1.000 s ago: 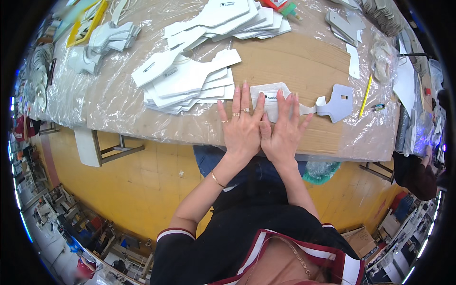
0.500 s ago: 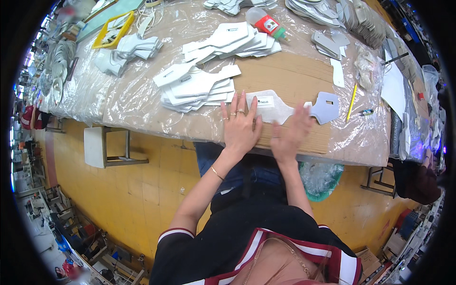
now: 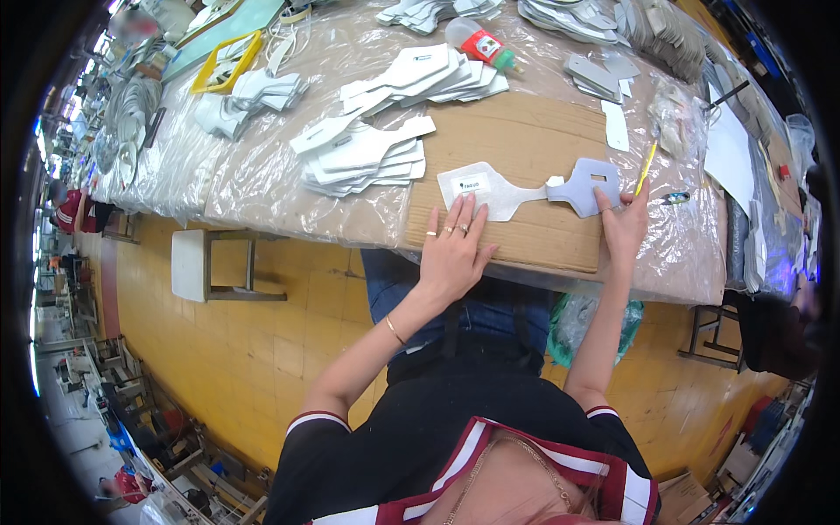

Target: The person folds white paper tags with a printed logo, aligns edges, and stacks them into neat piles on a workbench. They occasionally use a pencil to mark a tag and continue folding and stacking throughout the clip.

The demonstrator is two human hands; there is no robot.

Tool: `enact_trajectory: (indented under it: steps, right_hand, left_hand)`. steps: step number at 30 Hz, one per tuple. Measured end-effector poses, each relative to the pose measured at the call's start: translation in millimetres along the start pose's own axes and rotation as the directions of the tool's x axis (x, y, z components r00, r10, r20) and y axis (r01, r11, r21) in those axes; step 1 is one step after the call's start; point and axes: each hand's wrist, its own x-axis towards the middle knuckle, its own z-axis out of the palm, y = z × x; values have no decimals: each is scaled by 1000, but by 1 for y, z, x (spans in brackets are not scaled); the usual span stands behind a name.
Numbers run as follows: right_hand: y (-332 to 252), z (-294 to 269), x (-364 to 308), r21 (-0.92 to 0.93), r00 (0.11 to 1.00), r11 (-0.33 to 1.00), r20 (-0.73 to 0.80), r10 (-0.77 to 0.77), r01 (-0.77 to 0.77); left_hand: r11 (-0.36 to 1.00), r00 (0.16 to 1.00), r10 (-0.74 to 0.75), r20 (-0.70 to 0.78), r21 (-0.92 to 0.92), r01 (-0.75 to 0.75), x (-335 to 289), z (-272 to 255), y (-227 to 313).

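white cutout [image 3: 507,194] | label [image 3: 469,185], dark print | left hand [image 3: 452,252] just below label

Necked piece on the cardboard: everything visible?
The flat necked piece lies left to right on the brown cardboard sheet. Its wide off-white end looks fabric-like and bears a white printed label; a narrow neck leads to a blue-grey end with a rectangular slot. The left hand touches it near the label; the right hand touches the blue-grey end.

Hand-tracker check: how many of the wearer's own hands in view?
2: left hand on the labelled white cut-out, right hand at the near-right edge of the slotted lavender piece. Neither is hidden.
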Motion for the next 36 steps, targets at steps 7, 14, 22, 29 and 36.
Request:
enact_trajectory:
  steps: [7,14,22,29,36]
  right_hand:
    - [1,-18,14,24,963,992,244,114,-124]
    - [-24,-34,-6,644,987,760,163,-16,-94]
    - [-38,-33,-13,698,969,684,239,57,-212]
    - [3,-24,7,877,969,430,134,209,-214]
    - [60,-59,55,910,853,408,-156,498,-73]
  left_hand:
    - [998,998,-59,31,-20,60,-15,-4,7]
    - [997,995,-80,60,-14,81,-14,-17,11]
    - [973,982,129,140,-211,-98,44,4,34]
    - [980,960,126,250,-184,-81,43,12,31]
    - [980,956,128,264,-184,-81,44,12,30]
